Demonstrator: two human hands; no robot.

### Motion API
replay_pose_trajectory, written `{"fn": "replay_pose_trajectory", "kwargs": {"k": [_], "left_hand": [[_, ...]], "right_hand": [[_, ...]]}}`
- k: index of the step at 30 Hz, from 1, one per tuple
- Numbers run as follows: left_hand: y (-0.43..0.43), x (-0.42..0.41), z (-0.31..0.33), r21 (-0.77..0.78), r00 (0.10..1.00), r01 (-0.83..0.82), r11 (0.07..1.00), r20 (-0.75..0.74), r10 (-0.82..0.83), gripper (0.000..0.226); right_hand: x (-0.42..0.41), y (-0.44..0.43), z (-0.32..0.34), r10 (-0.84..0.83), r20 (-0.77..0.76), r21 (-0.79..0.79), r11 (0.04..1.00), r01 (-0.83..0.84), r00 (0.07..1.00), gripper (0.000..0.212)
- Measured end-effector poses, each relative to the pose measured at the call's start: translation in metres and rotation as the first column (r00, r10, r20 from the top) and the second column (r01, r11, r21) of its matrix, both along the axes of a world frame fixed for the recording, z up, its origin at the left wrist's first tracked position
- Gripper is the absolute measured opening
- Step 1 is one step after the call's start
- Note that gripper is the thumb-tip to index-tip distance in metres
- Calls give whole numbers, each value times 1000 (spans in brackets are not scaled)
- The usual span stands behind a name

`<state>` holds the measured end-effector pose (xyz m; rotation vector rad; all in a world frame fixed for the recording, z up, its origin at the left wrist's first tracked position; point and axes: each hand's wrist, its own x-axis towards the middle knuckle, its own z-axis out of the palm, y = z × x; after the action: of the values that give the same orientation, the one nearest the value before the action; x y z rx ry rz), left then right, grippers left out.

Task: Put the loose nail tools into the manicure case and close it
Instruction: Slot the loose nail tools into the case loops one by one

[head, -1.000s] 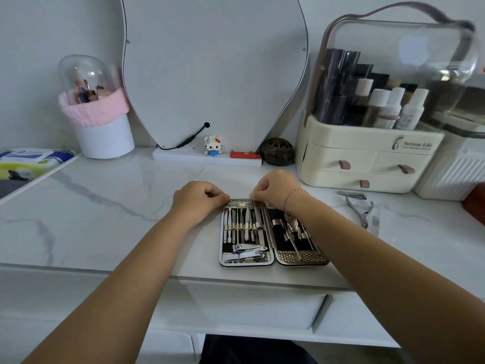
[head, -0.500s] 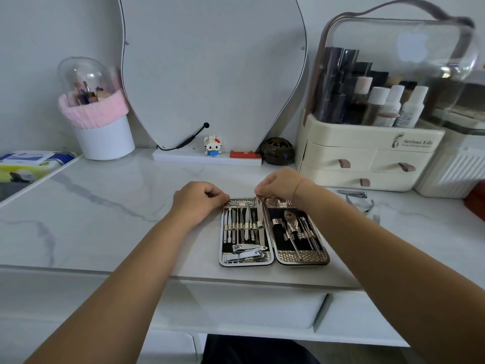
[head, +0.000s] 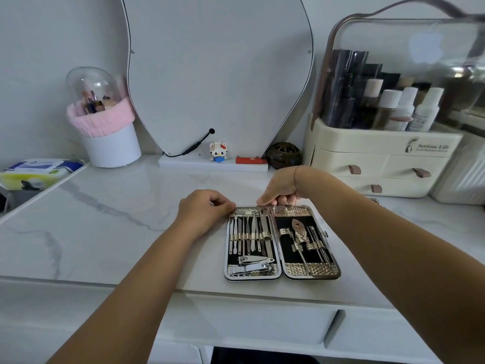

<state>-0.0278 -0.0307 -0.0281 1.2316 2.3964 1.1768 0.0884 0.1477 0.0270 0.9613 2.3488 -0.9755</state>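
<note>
While lying open, manicure case [head: 282, 243], lengthwise front-to-back

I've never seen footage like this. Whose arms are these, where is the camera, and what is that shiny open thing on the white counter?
There is no machine here: these are a person's two bare arms, filmed by a wide-angle camera worn on their head, looking forward and down. On the marble counter lies an open manicure case, both halves flat, with metal nail tools strapped inside. The left hand rests curled at the case's far left corner; the right hand has its fingertips on the far edge. Whether either hand pinches a tool I cannot tell. Behind stand a mirror, a brush holder and a cosmetics organiser.
</note>
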Motion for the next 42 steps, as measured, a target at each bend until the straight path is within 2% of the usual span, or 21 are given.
{"fn": "replay_pose_trajectory", "kwargs": {"k": [4, 8, 17, 21, 23, 34, 36, 39, 41, 42], "left_hand": [[0, 0, 0, -6, 1000, 4, 1000, -12, -4, 15], [0, 1, 1, -14, 1000, 9, 1000, -17, -9, 15], [0, 1, 0, -6, 1000, 16, 1000, -10, -16, 15], [0, 0, -1, 7, 1000, 21, 1000, -6, -21, 15], [0, 0, -1, 14, 1000, 23, 1000, -5, -23, 15], [-2, 0, -2, 31, 999, 30, 999, 29, -31, 14], [-2, -2, -2, 35, 999, 31, 999, 33, -32, 14], [-2, -3, -4, 44, 997, 41, 998, 61, -44, 13], [-2, -3, -4, 43, 996, 57, 997, 66, -60, 11], [-2, -2, -3, 40, 996, 66, 997, 63, -68, 11]], "right_hand": [[-5, 1, 0, 17, 66, -33, 999, -15, 998, 25], [-8, 4, -1, 49, 124, -37, 998, -45, 991, 32], [-5, -2, 1, 57, 107, 27, 998, -60, 993, 19], [5, -15, 2, 101, -9, 181, 979, -98, 995, 26], [12, -21, 3, 109, -63, 236, 967, -91, 992, 19], [26, -33, -1, 86, -276, 257, 966, -13, 957, 4], [37, -37, 0, 42, -440, 202, 978, 53, 897, 7], [74, -32, 9, -107, -686, 68, 975, 211, 719, 13], [108, -20, 14, -166, -737, 68, 946, 316, 655, 11], [125, -14, 14, -182, -732, 84, 932, 352, 656, 10]]}}
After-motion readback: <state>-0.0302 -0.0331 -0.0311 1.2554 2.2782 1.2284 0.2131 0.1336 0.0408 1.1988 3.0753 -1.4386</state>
